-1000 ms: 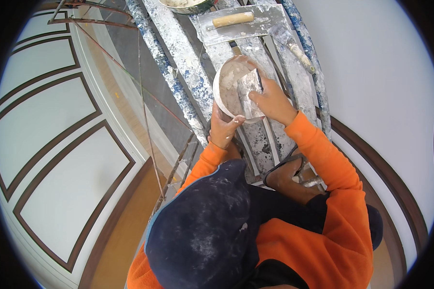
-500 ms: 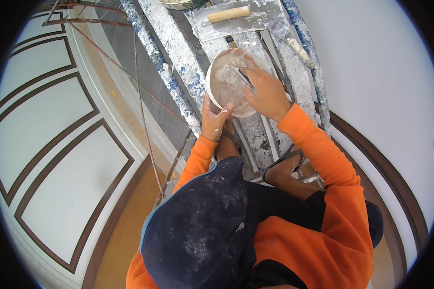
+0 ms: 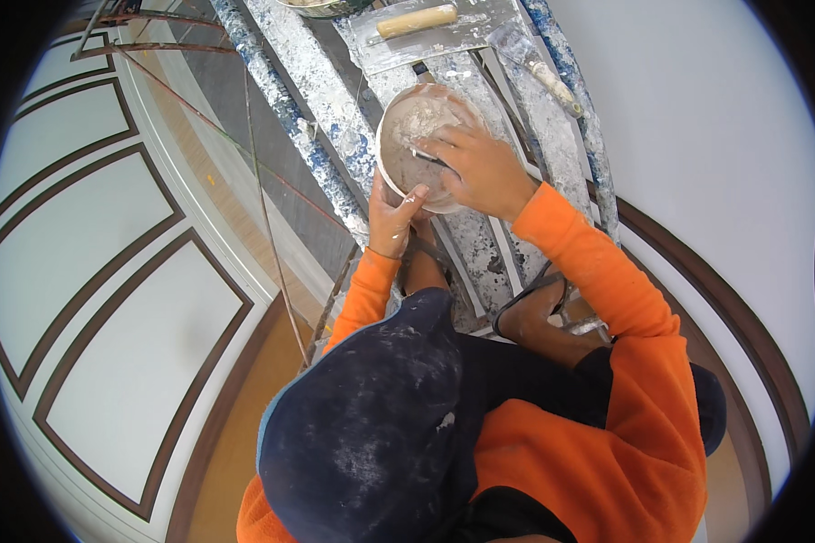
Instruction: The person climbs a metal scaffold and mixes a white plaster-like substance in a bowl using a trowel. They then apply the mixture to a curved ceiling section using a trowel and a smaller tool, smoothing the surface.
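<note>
A round white bowl (image 3: 407, 122) of pale plaster paste sits over the steps of a paint-splattered ladder (image 3: 321, 90). My left hand (image 3: 392, 215) grips the bowl's near rim from below. My right hand (image 3: 482, 167) reaches over the bowl and holds a thin scraper blade (image 3: 426, 157), seen edge-on and dipped into the paste. Both sleeves are orange. A dark, dust-marked cap (image 3: 371, 425) hides the lower middle of the view.
On the ladder's top lie a trowel with a wooden handle (image 3: 417, 20) and a small scraper (image 3: 552, 81). A sandalled foot (image 3: 534, 312) rests on a step. A panelled white wall with dark trim (image 3: 109, 271) is on the left, a plain white wall (image 3: 715, 136) on the right.
The bowl has moved up and away along the ladder. The scraper's flat blade, earlier lying across the bowl, is now turned edge-on inside it. My left hand has kept its grip on the rim.
</note>
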### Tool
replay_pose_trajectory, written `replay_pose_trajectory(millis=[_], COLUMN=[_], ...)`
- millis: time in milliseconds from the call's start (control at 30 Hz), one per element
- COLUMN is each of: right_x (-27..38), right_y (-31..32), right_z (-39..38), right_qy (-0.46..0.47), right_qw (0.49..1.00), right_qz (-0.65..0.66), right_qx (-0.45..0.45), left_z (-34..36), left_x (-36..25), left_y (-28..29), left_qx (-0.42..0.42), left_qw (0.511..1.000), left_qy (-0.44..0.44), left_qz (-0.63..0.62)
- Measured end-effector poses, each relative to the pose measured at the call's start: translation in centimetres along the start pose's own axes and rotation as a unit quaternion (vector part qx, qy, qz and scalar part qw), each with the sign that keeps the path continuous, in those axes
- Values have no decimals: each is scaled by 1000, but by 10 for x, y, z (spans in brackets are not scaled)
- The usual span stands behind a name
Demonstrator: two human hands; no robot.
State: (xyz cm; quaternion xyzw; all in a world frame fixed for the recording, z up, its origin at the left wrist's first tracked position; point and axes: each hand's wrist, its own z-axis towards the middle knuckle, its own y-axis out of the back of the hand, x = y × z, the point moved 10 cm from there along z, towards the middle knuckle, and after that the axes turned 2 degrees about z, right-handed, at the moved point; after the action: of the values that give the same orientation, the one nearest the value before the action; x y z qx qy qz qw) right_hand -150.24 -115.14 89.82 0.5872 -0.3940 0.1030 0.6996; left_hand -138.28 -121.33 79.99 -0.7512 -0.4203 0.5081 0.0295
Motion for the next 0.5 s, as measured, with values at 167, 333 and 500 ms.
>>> replay_pose_trajectory(millis=[167, 333, 500], right_x=[-11, -8, -30], right_y=[9, 2, 19], right_z=[-1, 2, -6], right_qy=[-28, -44, -87], right_qw=[999, 998, 995], right_qz=[-13, 10, 18], right_qx=[-32, 40, -37], left_z=[1, -2, -1], left_x=[-1, 1, 9], left_y=[-3, -1, 1], left_qx=[-1, -10, -14], left_qw=[1000, 999, 998], left_qy=[-5, 22, 46], left_qz=[-9, -34, -42])
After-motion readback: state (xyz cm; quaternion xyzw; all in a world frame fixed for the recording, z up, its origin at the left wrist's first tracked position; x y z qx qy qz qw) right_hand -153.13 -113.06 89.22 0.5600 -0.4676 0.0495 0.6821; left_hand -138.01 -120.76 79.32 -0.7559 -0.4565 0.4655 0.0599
